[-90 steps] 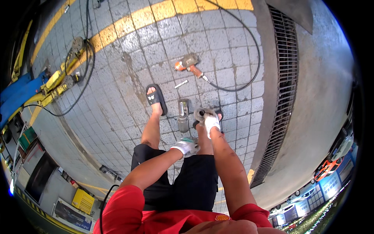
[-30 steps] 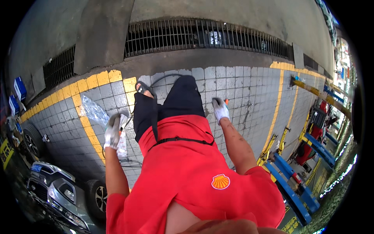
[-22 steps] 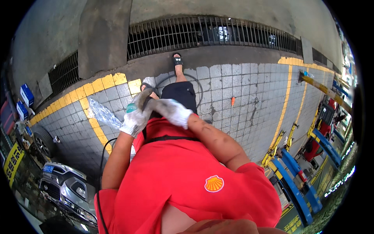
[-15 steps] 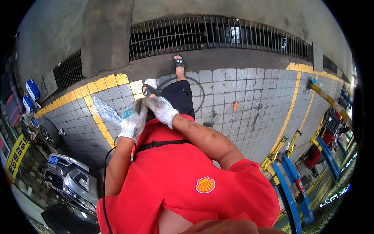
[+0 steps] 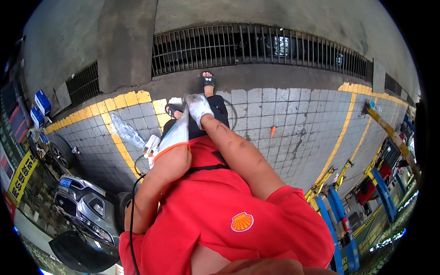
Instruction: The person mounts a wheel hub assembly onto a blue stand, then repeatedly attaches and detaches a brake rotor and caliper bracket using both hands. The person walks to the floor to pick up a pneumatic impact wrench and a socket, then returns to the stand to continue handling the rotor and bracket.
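Observation:
My right hand (image 5: 198,107), in a soiled white work glove, is closed on the finger end of a second white work glove (image 5: 176,133). That glove is stretched taut between my two hands, its orange cuff loose. My left hand (image 5: 176,160) is bare at the wrist and the back; its fingers are hidden at the cuff, so their pose does not show. A small white object (image 5: 151,145) I cannot make out is beside the cuff. A black cable (image 5: 133,215) runs along my left arm.
Clear plastic wrapping (image 5: 126,130) lies on the grey tiles to the left. An orange-handled tool (image 5: 273,131) is on the floor at right. Ahead runs a drain grate (image 5: 197,50). A grey car (image 5: 87,208) and a tyre (image 5: 61,151) stand left, blue lift arms (image 5: 334,229) right.
The glove on my left hand has slid off the wrist and the back of the hand. My right hand has moved forward, drawing it by the fingers, while my left hand has come back toward me.

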Demonstrator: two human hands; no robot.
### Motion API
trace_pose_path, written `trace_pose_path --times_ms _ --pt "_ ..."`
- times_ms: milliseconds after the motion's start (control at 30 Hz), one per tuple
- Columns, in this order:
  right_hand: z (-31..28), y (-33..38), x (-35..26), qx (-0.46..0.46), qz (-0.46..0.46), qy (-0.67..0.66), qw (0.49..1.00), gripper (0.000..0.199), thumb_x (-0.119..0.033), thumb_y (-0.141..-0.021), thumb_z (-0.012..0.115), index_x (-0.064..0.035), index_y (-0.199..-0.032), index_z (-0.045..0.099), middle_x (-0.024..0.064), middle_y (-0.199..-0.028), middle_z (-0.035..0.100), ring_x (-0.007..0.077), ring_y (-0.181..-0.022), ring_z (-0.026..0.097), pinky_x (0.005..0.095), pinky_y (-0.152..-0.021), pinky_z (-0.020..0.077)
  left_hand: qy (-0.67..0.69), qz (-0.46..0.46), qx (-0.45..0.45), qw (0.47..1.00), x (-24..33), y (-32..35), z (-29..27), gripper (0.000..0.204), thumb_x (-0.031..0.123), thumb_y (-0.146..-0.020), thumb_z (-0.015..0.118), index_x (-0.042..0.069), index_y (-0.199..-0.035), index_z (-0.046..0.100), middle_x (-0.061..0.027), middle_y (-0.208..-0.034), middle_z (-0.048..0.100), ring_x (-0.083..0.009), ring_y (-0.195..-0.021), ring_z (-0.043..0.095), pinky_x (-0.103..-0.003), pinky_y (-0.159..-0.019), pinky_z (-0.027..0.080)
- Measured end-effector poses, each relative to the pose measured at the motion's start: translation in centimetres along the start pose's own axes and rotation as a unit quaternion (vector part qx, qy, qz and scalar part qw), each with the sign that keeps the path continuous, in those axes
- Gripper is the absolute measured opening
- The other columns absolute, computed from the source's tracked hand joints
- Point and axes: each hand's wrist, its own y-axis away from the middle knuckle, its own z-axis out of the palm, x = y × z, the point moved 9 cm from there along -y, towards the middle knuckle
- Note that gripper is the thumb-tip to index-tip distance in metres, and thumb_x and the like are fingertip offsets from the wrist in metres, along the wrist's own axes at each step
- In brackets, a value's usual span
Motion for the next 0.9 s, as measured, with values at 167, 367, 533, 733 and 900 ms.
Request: trace_pose_path --times_ms 167,367,533,733,900 --pt "0.9 0.1 7.8 0.004 0.168 -0.423 0.890 0.043 -0.037 -0.105 0.051 -0.0018 -0.115 0.072 0.0198 -0.110 0.075 0.0340 -0.106 0.071 0.0418 -0.092 0.0542 0.134 0.024 0.142 0.980 2.5 -0.4 -4.2 0.043 0.022 -0.098 0.070 -0.003 -0.129 0.056 -0.0278 -0.111 0.066 -0.0480 -0.106 0.064 -0.051 -0.094 0.050" --pt "-11.2 8.0 9.8 -0.008 0.210 -0.436 0.875 0.040 -0.041 -0.103 0.057 -0.0045 -0.103 0.074 0.0067 -0.083 0.071 0.0168 -0.071 0.063 0.0347 -0.068 0.0516 0.094 0.267 0.261 0.923 9.0 5.7 -15.3 0.024 0.015 -0.086 0.081 0.003 -0.078 0.063 -0.0130 -0.064 0.055 -0.0328 -0.057 0.057 -0.041 -0.053 0.041" --pt "-4.4 21.1 33.8 0.113 0.444 -0.184 0.869 0.040 -0.041 -0.099 0.059 -0.0036 -0.103 0.073 0.0070 -0.076 0.067 0.0196 -0.063 0.060 0.0388 -0.057 0.0475 -0.077 0.451 0.270 0.848 19.1 13.9 -21.2 0.030 0.020 -0.064 0.089 0.007 -0.070 0.062 -0.0080 -0.061 0.054 -0.0269 -0.054 0.056 -0.039 -0.050 0.037" --pt "-0.8 30.0 34.5 0.052 0.456 -0.190 0.868 0.037 -0.040 -0.098 0.059 -0.0066 -0.107 0.073 0.0090 -0.083 0.069 0.0218 -0.069 0.063 0.0409 -0.060 0.0498 -0.190 0.507 0.374 0.753 21.4 27.5 -21.3 0.034 0.029 -0.058 0.085 0.008 -0.071 0.061 -0.0072 -0.069 0.064 -0.0278 -0.062 0.064 -0.041 -0.057 0.046" --pt "4.2 34.6 27.2 0.027 0.469 -0.291 0.833 0.039 -0.042 -0.100 0.059 -0.0076 -0.113 0.071 0.0065 -0.086 0.069 0.0184 -0.070 0.061 0.0372 -0.060 0.0511 -0.189 0.536 0.378 0.731 20.7 29.3 -20.2 0.033 0.032 -0.064 0.082 0.007 -0.077 0.063 -0.0071 -0.072 0.065 -0.0265 -0.065 0.064 -0.040 -0.059 0.047"
